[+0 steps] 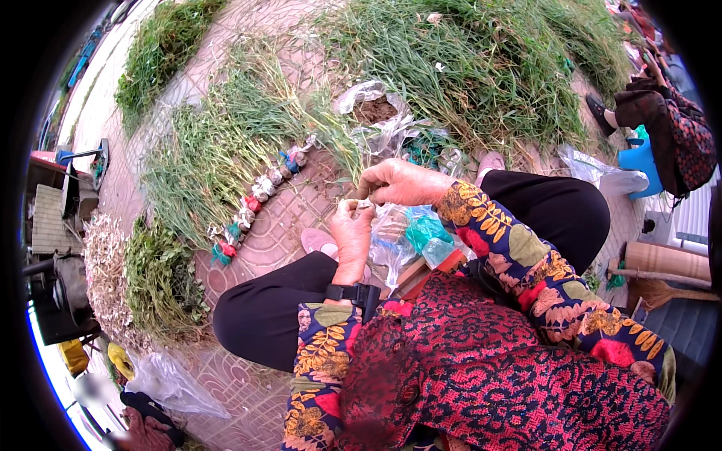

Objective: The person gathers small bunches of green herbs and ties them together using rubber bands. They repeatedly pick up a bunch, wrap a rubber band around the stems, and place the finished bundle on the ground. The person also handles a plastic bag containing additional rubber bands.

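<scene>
My left hand [352,228] and my right hand [406,183] meet in front of my knees, fingers pinched together. Between them is the pale, wrapped lower end of a small bundle of green seedlings [353,156], whose stems point away from me. The fingers partly hide the wrapping. Below my hands lie clear plastic bags [389,239] and a teal plastic bag [430,234]. To the left, a row of seedling bundles [263,188] has root ends wrapped in white, red and teal plastic. Beyond my hands, an opened clear bag holds brown soil [374,110].
Large heaps of green long-leaved plants [466,60] spread across the paving. Darker leafy plants [162,278] and pale dry scraps [109,263] lie at left. A blue bucket [639,167] stands at right beside another person [665,128], near a broom [662,292].
</scene>
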`<state>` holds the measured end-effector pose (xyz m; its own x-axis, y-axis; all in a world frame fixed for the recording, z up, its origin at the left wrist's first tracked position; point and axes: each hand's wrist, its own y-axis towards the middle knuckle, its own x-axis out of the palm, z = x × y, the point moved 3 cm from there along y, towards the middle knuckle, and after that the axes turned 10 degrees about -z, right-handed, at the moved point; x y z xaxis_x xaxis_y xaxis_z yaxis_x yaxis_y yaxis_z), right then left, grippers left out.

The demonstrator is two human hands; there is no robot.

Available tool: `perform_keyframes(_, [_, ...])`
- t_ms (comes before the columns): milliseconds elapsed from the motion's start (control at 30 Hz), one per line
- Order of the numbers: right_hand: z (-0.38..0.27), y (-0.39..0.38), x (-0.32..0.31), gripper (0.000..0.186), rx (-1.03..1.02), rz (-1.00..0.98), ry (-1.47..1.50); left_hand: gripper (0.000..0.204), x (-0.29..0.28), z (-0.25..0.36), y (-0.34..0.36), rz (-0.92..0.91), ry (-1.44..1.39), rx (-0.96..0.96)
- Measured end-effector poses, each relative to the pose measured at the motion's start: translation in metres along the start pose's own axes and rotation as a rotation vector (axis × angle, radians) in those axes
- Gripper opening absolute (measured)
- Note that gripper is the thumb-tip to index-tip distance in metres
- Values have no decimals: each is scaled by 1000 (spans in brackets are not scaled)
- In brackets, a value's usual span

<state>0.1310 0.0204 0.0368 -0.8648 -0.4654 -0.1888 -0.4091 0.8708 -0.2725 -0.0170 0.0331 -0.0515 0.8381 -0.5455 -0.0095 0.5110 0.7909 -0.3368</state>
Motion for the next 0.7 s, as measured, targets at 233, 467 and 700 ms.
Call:
perform_keyframes(233, [24, 5, -20, 17, 80, 165, -27, 22, 3, 8, -6, -12, -66, -85])
perform_keyframes(467, [35, -30, -23, 17, 358, -11, -260, 15, 3, 12, -5, -8, -434, -129])
perform_keyframes(700, [28, -18, 12, 23, 170, 213, -369, 17, 2, 13, -5, 7, -371, -143])
